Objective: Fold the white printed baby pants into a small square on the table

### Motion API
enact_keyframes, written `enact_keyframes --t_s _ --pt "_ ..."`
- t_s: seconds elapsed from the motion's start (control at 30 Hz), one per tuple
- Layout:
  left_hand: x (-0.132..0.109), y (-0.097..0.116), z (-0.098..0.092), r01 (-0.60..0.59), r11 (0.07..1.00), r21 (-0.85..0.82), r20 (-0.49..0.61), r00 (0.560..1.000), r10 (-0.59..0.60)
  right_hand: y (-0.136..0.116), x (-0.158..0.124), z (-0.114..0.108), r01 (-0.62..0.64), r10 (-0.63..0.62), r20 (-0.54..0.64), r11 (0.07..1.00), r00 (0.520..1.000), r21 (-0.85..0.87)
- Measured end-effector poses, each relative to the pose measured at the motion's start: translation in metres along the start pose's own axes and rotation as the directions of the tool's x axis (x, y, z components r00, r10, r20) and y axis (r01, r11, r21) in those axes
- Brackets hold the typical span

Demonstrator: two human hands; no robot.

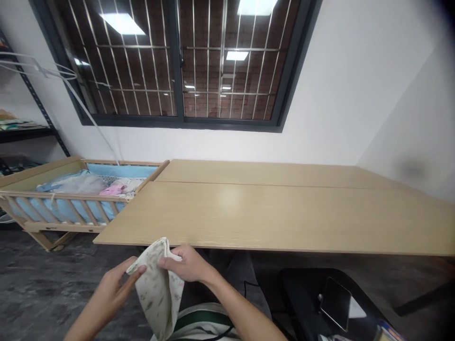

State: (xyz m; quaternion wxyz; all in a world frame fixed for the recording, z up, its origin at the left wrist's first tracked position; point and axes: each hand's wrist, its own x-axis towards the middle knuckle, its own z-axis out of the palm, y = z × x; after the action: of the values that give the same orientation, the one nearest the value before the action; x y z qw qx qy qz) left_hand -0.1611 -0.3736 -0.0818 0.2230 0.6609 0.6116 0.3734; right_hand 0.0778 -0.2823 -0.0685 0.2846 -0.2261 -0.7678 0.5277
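A pale cloth (154,284) with a small printed pattern hangs between my two hands, just in front of the table's near edge. Its left upper corner is pinched by my left hand (119,282), thumb on the near side. My right hand (186,263) grips the upper right part, with the thumb pressed on the cloth. The cloth is folded or doubled and drops toward my lap. Its lower end reaches the bottom of the view.
A wooden table (249,215) spans the middle. At the left stands a wooden crib (85,213) with blue lining and cloths inside. A black seat (305,293) at the lower right holds a dark tablet or phone (336,303). A barred window (177,61) is behind.
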Motion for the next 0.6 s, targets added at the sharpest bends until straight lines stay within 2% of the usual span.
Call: enact_keyframes --t_s 0.07,0.13,0.2,0.27,0.4,0.47,0.6 --pt "-0.004 -0.025 -0.027 0.023 0.996 0.088 -0.102 0.995 -0.014 0.001 -0.007 -0.016 -0.032 0.017 -0.085 0.983 0.996 -0.180" --pt "-0.011 -0.049 -0.054 0.033 0.986 0.161 -0.157 0.988 -0.007 0.002 -0.014 -0.029 -0.064 0.020 -0.133 0.941 0.991 -0.333" --pt "-0.019 -0.066 -0.073 0.051 0.983 0.176 -0.157 0.987 -0.023 0.002 -0.020 -0.038 -0.049 -0.002 -0.115 0.897 0.993 -0.440" --pt "-0.025 -0.072 -0.080 0.086 0.985 0.152 -0.170 0.984 -0.059 -0.002 -0.023 -0.040 -0.007 -0.032 -0.069 0.866 0.997 -0.501" --pt "-0.022 -0.057 -0.075 0.184 0.981 0.056 -0.148 0.973 -0.174 -0.015 -0.020 -0.040 0.024 -0.035 -0.013 0.857 0.999 -0.515" --pt "-0.015 -0.041 -0.071 0.215 0.976 0.011 -0.130 0.969 -0.212 -0.023 -0.017 -0.043 0.039 -0.024 0.037 0.868 0.999 -0.495" --pt "0.006 -0.004 -0.074 0.260 0.966 0.017 -0.196 0.948 -0.251 -0.037 -0.017 -0.053 0.131 -0.065 0.150 0.862 0.987 -0.490"
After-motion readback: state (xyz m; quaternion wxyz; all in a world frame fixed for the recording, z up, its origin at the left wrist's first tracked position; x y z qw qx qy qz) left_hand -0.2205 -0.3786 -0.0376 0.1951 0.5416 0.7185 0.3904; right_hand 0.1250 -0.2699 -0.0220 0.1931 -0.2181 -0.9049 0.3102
